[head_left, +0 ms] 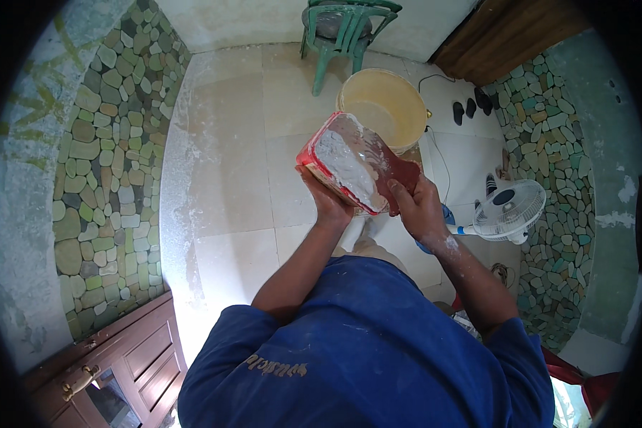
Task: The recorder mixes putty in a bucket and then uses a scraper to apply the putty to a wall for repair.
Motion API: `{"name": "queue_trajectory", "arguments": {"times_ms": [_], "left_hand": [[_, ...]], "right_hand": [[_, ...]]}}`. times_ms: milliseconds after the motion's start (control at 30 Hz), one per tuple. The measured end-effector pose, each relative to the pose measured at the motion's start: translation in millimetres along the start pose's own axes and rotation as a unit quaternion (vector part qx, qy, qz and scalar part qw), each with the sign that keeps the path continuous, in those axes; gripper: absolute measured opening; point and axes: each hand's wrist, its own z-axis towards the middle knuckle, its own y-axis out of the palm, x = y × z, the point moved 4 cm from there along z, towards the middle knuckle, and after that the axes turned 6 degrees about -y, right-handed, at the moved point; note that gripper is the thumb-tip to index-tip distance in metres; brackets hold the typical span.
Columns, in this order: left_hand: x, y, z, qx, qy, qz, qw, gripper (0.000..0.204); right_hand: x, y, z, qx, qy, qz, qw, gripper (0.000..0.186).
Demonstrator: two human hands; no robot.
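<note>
My left hand (329, 200) is wrapped under and around the side of a red rectangular tub (314, 158), tilted in front of my chest. White putty (346, 160) fills much of its open face. In my right hand (419, 207) is a flat reddish-brown scraper (394, 165), thumb on top of it, fingers beneath and partly hidden. The scraper lies across the tub's right side, against the putty, with white smears on its surface. White residue marks my right wrist.
A large cream bucket (385, 107) stands beyond the tub, and a green plastic chair (342, 32) is behind it. To the right are a white fan (510, 210), dark footwear (471, 107) and a cord on the tiled floor (228, 143). A wooden door (132, 371) is at lower left.
</note>
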Motion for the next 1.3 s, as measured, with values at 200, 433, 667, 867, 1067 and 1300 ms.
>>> {"name": "queue_trajectory", "arguments": {"times_ms": [200, 433, 667, 867, 1067, 1300], "left_hand": [[1, 2, -2, 0.026, 0.016, 0.034, 0.999, 0.093], [2, 4, -4, -0.014, -0.010, 0.023, 1.000, 0.094], [-10, 10, -4, -0.077, -0.068, 0.000, 0.995, 0.090], [-14, 3, -5, -0.046, -0.103, 0.001, 0.994, 0.093], [-16, -4, -9, -0.015, -0.126, 0.002, 0.992, 0.094], [-20, -5, -7, 0.012, -0.116, -0.042, 0.992, 0.093]], "right_hand": [[-16, 7, 1, -0.024, 0.049, 0.070, 0.996, 0.021], [-71, -6, 13, -0.101, -0.093, -0.070, 0.988, 0.022], [-75, 5, 39, -0.129, -0.158, -0.421, 0.884, 0.023], [-63, 4, 43, -0.192, -0.121, -0.287, 0.931, 0.021], [-77, 3, 24, -0.220, -0.155, -0.254, 0.929, 0.022], [-70, 20, 32, -0.162, -0.092, -0.430, 0.883, 0.021]]}}
